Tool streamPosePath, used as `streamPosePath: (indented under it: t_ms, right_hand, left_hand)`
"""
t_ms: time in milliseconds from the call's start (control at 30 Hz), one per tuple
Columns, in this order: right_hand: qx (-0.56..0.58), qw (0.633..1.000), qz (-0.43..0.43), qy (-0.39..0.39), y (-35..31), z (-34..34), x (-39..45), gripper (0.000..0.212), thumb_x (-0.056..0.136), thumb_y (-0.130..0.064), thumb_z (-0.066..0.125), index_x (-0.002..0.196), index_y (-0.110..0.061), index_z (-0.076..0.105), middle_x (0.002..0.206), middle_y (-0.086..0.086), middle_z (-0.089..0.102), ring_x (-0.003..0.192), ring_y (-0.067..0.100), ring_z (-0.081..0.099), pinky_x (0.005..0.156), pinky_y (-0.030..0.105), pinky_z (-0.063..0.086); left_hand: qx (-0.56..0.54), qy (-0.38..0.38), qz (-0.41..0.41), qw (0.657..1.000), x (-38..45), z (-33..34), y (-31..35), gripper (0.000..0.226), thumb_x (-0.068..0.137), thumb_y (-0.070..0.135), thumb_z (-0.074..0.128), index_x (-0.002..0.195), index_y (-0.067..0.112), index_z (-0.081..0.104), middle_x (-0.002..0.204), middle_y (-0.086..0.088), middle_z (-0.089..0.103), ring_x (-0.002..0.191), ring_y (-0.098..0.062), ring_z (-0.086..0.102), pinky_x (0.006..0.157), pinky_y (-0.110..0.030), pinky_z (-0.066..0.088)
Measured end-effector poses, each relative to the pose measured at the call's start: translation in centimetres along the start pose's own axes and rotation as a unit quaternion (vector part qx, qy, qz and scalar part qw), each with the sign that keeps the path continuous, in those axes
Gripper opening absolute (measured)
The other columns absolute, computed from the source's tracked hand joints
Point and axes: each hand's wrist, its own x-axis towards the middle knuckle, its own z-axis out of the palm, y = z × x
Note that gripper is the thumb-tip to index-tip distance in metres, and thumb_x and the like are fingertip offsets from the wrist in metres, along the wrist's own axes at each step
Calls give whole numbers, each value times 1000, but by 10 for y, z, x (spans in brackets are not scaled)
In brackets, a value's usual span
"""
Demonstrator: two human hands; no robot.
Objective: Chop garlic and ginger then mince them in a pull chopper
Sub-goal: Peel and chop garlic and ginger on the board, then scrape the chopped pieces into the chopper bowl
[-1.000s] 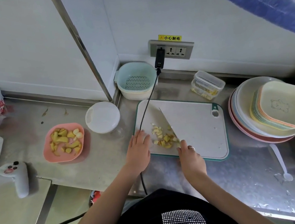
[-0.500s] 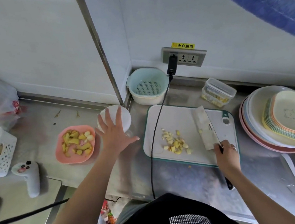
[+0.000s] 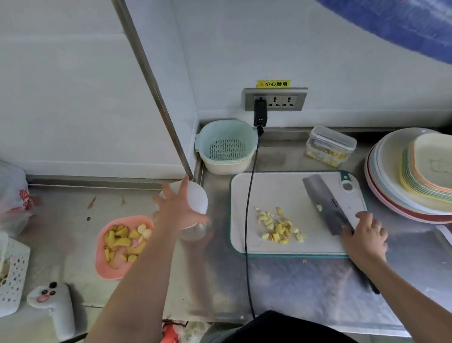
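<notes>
On the steel counter [image 3: 147, 280] we see the cutting board [image 3: 284, 192] with chopped pieces [image 3: 278, 226] and the knife [image 3: 326, 206] lying flat. Our left hand [image 3: 179, 208] grips the chopper [image 3: 193, 212]'s lid; our right hand [image 3: 365, 235], seemingly relaxed, rests on the knife handle.

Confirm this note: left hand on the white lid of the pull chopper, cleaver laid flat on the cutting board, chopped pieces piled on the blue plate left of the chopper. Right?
Not quite. The head view shows the plate is pink, not blue. The rest stands: the left hand is on the pull chopper lid, and the cleaver lies flat on the cutting board.
</notes>
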Motion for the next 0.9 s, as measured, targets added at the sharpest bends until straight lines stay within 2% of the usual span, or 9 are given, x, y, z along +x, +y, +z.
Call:
streamPosePath:
  t_ms: [167, 333, 433, 567, 667, 700, 767, 833, 900]
  right_hand:
    - [144, 979, -108, 98, -39, -4, -34, 28, 89, -2, 52, 116, -5, 48, 112, 19, 53, 106, 40, 46, 84, 46, 41]
    - [344, 902, -208, -159, -106, -5, -82, 31, 90, -11, 62, 114, -27, 50, 104, 0, 57, 87, 11, 59, 73, 28, 51]
    - [412, 835, -129, -341, -133, -9, -94, 35, 90, -43, 60, 120, -51, 44, 122, -8, 53, 107, 13, 57, 86, 41, 53]
    - [441, 847, -42, -296, -121, -14, -86, 24, 89, -47, 59, 112, -50, 52, 115, -5, 62, 98, 15, 64, 68, 48, 59]
    - [457, 847, -19, -273, -80, -22, -70, 21, 90, -45, 59, 110, -50, 57, 120, -5, 60, 105, 22, 63, 66, 47, 58]
    - [466, 840, -6, -279, -65, -25, -65, 22, 90, -45, 59, 112, -48, 57, 124, -3, 59, 110, 26, 60, 69, 51, 57]
    - [504, 803, 3, -319, -37, -27, -60, 33, 86, -48, 62, 119, -43, 59, 128, 1, 58, 114, 32, 59, 73, 55, 55]
    - [541, 756, -21, -367, -20, -25, -61, 43, 87, -55, 57, 126, -38, 56, 129, 3, 60, 114, 30, 61, 76, 49, 55]
    - [535, 758, -31, -372, -16, -22, -68, 40, 94, -55, 47, 127, -35, 56, 128, 2, 62, 113, 22, 62, 79, 40, 54]
  left_hand:
    - [-16, 27, 13, 999, -13, 4, 1, 112, 48, 54, 78, 138, 48, 13, 143, -8, 12, 127, -41, 16, 95, -56, 40]
    - [-93, 77, 64, 991, -56, 9, 21, 109, 41, 60, 72, 134, 49, 15, 131, -1, 16, 120, -35, 20, 93, -54, 41]
    - [-35, 63, 193, 979, -87, 10, 54, 113, 39, 62, 72, 135, 52, 13, 134, 3, 16, 122, -32, 21, 90, -51, 44]
    - [5, 97, 304, 948, -120, 27, 100, 134, 45, 66, 76, 144, 49, -13, 145, -5, 14, 124, -32, 23, 94, -51, 39]
    - [-192, -57, 290, 936, -125, 34, 110, 132, 49, 60, 78, 139, 58, -19, 149, 4, 12, 134, -21, 20, 109, -46, 31]
    - [-357, -136, 232, 895, -124, 35, 110, 128, 51, 56, 79, 141, 58, -11, 149, 8, 15, 133, -15, 25, 111, -47, 30]
    - [-619, -245, 57, 744, -119, 46, 105, 109, 60, 53, 79, 147, 45, 15, 149, 6, 26, 131, -16, 37, 107, -62, 30]
    - [-675, -371, -30, 637, -124, 62, 102, 78, 67, 59, 69, 136, 31, 47, 145, 0, 42, 133, -31, 40, 98, -75, 26]
    - [-682, -504, 4, 530, -133, 82, 106, 81, 64, 68, 69, 131, 27, 57, 140, -8, 52, 129, -42, 43, 89, -76, 33]
